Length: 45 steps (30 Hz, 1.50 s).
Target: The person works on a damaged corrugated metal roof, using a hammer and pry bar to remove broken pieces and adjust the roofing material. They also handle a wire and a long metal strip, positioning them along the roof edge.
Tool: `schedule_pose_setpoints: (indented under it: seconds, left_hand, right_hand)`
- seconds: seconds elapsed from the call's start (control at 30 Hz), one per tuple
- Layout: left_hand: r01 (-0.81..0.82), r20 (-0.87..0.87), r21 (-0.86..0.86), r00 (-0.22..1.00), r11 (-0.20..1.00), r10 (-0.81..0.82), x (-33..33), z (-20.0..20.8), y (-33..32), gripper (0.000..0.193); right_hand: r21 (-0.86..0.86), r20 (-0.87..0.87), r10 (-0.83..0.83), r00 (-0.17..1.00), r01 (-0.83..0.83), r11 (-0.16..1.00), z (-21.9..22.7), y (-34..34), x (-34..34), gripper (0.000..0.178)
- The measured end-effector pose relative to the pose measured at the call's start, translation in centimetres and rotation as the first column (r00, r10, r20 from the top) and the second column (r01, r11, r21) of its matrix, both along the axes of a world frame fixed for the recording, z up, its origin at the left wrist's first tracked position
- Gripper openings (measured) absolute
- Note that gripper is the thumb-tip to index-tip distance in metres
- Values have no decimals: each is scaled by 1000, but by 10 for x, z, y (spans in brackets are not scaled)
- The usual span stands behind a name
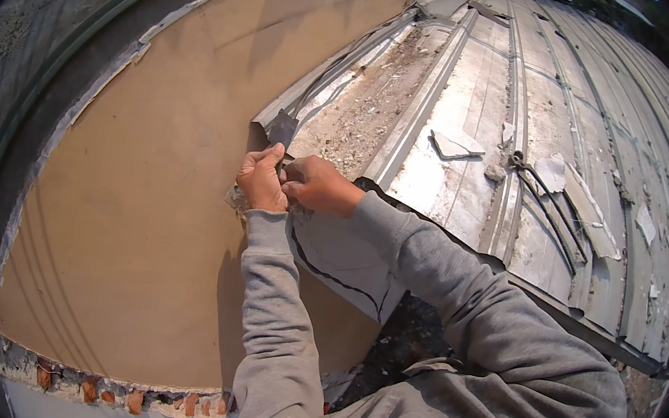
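Note:
Close together at the near corner of a metal roof, my left hand (263,179) and my right hand (320,186) are both closed, fingertips nearly touching. Something small and dark shows between them, but my fingers hide most of it. A dark grey bent metal flap (280,128) sticks up just beyond my fingertips. Below my hands a thin black cable (319,272) curves down across a pale grey sheet (346,252). Other thin cables (336,67) run along the roof's left edge toward my hands.
A large tan panel (128,210) stands at the left, with broken brick (135,401) along its lower edge. On the ribbed roof (451,198) lie a long-handled metal tool (549,209), white broken pieces (456,144) and gritty debris (361,121). Dark rubble (411,333) lies below the roof edge.

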State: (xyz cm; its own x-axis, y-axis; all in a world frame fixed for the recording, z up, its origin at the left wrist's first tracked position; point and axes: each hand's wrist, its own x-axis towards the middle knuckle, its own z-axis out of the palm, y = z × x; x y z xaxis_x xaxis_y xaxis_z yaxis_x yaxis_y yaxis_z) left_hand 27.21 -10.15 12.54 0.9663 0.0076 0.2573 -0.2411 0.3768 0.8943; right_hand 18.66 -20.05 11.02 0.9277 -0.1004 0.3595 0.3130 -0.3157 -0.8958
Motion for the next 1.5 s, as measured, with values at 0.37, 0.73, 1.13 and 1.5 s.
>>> schedule_pose_setpoints:
  seconds: [0.37,0.73,1.13,1.5]
  left_hand:
    - [38,-65,-34,997,999,-40,3,7,-15,21]
    - [216,-95,5,972,976,-214,-4,18,-3,31]
    - [101,-140,75,986,992,-90,13,28,-13,31]
    - [412,-257,54,886,910,-386,30,39,-8,26]
  right_hand:
    - [284,-113,45,993,-12,959,-8,-2,0,26]
    - [-7,303,-482,822,508,861,28,-16,-4,21]
    - [-44,-77,-444,893,442,896,19,-55,-9,41]
    - [419,147,-214,966,135,898,6,-39,43,18]
